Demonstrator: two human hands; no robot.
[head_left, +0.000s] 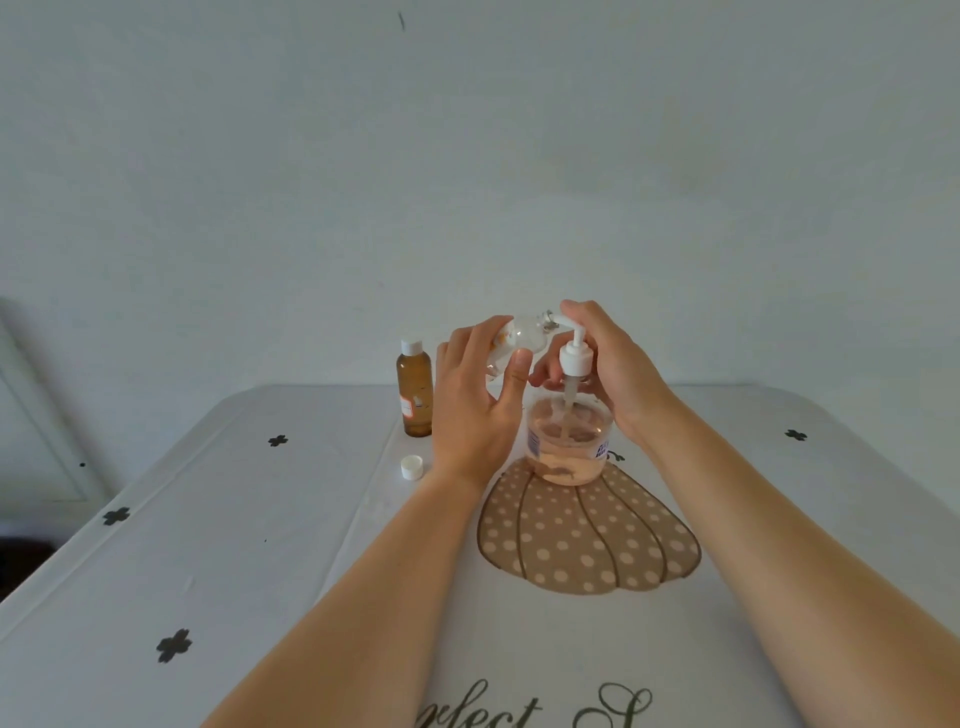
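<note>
Centre of frame: my left hand (478, 395) grips a small clear bottle (519, 338), thumb across its front, fingers curled behind. The bottle is tilted, with its open mouth to the right, touching the spout of the white pump (574, 358). My right hand (608, 364) is closed round the pump, one finger over its top and the others curled beneath the collar. The pump's tube runs down into the dispenser bottle (569, 441), which stands upright on the desk (260, 545) with pinkish liquid inside. Left of centre, an amber bottle (414, 395) stands capped. A loose white cap (412, 466) lies just below it, beside my left wrist.
</note>
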